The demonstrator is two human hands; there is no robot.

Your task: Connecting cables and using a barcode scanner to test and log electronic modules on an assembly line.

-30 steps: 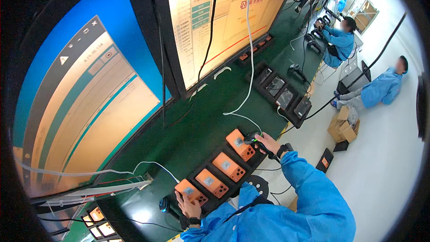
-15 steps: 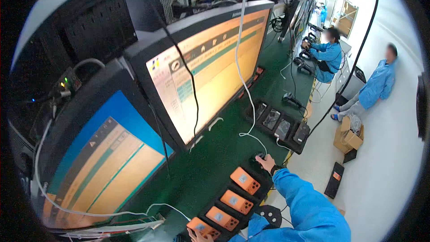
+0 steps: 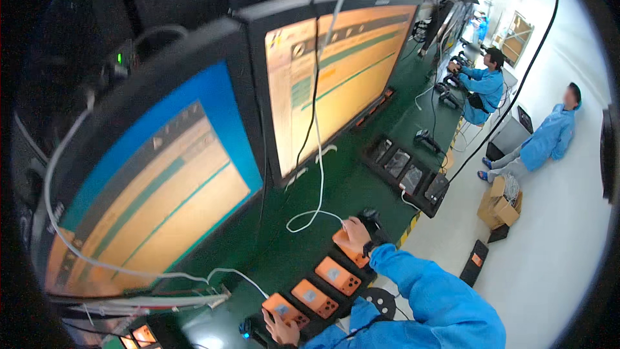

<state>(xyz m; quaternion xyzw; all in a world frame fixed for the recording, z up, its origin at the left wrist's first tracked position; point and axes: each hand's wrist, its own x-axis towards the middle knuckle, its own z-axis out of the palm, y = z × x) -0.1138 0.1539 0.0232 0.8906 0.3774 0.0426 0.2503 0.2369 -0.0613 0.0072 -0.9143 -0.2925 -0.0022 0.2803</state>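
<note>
Several orange phones lie in a row in a black tray (image 3: 367,278), backs up, each with a pale label. My right hand (image 3: 357,235) is over the farthest orange phone (image 3: 349,252), its fingers closed at the end of a white cable (image 3: 316,212); the plug is hidden. The fingers of my left hand (image 3: 282,330) grip the edge of the nearest orange phone (image 3: 287,311). A second white cable (image 3: 239,273) runs to that phone's end. Between the hands lie two more orange phones, one (image 3: 338,275) beside the other (image 3: 314,298).
Two monitors, a left one (image 3: 168,200) and a right one (image 3: 342,77), stand behind the green bench mat (image 3: 278,210). A black handheld scanner (image 3: 371,218) lies beyond my right hand. Farther right is a black tray of dark phones (image 3: 408,171). A seated person (image 3: 484,84) and a standing person (image 3: 549,132) wear blue.
My right hand has moved left from beside the scanner to the farthest orange phone, bringing the white cable's end along. My left hand stays at the nearest phone. The view has shifted.
</note>
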